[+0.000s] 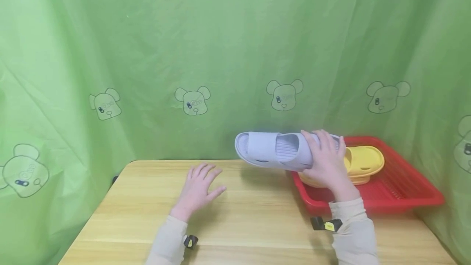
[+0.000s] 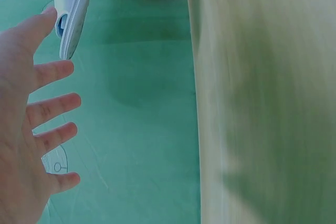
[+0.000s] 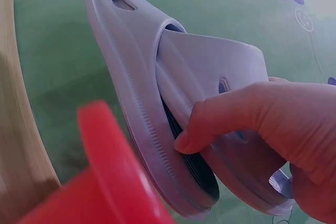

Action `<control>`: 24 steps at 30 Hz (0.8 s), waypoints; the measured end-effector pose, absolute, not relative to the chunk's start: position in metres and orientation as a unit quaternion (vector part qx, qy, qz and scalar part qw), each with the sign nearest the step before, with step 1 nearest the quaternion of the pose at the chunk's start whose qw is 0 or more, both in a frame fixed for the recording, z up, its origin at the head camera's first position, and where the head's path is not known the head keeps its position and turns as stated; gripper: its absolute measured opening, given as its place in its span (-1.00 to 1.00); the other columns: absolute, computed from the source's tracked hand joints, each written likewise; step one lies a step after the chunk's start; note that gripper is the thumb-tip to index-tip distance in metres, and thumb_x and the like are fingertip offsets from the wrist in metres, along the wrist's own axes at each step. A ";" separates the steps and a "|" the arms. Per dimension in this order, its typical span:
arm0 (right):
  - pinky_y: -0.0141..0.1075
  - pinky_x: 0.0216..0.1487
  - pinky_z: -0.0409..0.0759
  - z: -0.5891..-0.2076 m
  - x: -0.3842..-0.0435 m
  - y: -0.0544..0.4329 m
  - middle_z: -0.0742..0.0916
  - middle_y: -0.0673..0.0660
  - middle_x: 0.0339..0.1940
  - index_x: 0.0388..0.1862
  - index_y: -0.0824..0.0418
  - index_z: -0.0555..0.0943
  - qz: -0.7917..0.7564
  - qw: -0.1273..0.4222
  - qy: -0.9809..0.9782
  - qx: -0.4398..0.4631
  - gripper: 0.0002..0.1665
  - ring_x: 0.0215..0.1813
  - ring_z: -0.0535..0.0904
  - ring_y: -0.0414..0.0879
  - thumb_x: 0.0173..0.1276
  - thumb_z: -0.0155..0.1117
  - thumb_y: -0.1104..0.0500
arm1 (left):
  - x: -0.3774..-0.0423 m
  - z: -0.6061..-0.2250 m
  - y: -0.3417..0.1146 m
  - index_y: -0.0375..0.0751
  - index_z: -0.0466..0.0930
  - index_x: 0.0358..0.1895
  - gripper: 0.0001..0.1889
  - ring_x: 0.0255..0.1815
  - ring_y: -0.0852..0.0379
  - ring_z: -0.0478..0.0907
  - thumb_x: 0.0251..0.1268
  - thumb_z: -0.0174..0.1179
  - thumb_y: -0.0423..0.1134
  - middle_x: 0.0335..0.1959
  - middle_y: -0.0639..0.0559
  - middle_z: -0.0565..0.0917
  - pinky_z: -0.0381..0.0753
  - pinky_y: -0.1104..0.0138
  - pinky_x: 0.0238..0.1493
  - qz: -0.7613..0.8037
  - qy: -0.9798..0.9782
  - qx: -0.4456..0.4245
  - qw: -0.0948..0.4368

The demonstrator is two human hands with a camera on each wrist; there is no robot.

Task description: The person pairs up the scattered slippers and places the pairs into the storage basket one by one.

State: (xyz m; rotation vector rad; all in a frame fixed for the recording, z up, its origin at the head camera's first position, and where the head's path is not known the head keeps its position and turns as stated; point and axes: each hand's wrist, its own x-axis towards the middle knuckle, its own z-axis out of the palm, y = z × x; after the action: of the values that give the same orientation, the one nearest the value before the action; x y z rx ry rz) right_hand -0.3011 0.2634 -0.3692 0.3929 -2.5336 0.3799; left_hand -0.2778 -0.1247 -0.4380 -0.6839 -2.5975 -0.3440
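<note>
In the head view my right hand (image 1: pixel 327 160) holds a pair of pale lavender slippers (image 1: pixel 263 146) up in the air, over the left side of a red basket (image 1: pixel 397 205). The right wrist view shows the two slippers (image 3: pixel 131 82) fitted into one another, with the thumb (image 3: pixel 215 119) pressed on the nearer side; most of the other fingers are hidden behind them. Yellow slippers (image 1: pixel 366 159) lie in the basket, partly covered by the right hand. My left hand (image 1: pixel 196 189) hovers above the table, fingers spread, holding nothing. It stays apart from the lavender slippers.
The light wooden table (image 1: pixel 235 224) has its far edge close to a green curtain (image 1: pixel 220 52) printed with bear heads. The curtain also hangs along the left and right sides. The basket stands at the table's right side.
</note>
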 end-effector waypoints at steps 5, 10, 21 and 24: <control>0.43 0.43 -0.36 -0.372 -0.301 0.273 0.32 0.34 0.34 0.49 -0.01 0.18 0.135 0.264 -0.945 0.137 0.45 0.42 0.09 0.32 -0.52 0.71 0.11 | -0.276 -0.439 -0.120 0.05 0.41 0.33 -0.36 0.45 -0.14 0.27 0.30 0.05 0.30 0.37 -0.06 0.45 0.11 -0.25 0.45 -0.118 -0.940 -0.251 0.200; 0.43 0.43 -0.35 -0.373 -0.299 0.280 0.33 0.35 0.33 0.48 0.01 0.19 0.140 0.266 -0.944 0.140 0.45 0.41 0.10 0.32 -0.54 0.71 0.13 | -0.276 -0.442 -0.116 0.03 0.42 0.33 -0.36 0.44 -0.15 0.27 0.30 0.05 0.30 0.37 -0.08 0.45 0.13 -0.26 0.44 -0.117 -0.939 -0.257 0.196; 0.45 0.42 -0.35 -0.373 -0.296 0.296 0.33 0.38 0.30 0.48 0.04 0.19 0.130 0.275 -0.941 0.148 0.45 0.39 0.11 0.37 -0.54 0.72 0.19 | -0.274 -0.447 -0.107 0.06 0.39 0.36 -0.35 0.47 -0.17 0.25 0.31 0.03 0.31 0.40 -0.04 0.41 0.09 -0.24 0.46 -0.117 -0.940 -0.267 0.177; 0.45 0.42 -0.37 -0.373 -0.296 0.302 0.33 0.39 0.30 0.48 0.03 0.19 0.130 0.274 -0.942 0.146 0.47 0.39 0.11 0.39 -0.56 0.71 0.20 | -0.273 -0.447 -0.105 0.08 0.37 0.37 -0.35 0.47 -0.16 0.24 0.32 0.02 0.32 0.41 -0.04 0.39 0.08 -0.24 0.46 -0.113 -0.942 -0.268 0.169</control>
State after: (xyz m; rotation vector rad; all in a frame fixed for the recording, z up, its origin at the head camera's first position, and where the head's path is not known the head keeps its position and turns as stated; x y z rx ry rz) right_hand -0.2958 0.3019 -0.3734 0.3933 -2.5322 0.3493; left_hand -0.2730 -0.1046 -0.4475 -0.7608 -2.6782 -0.3209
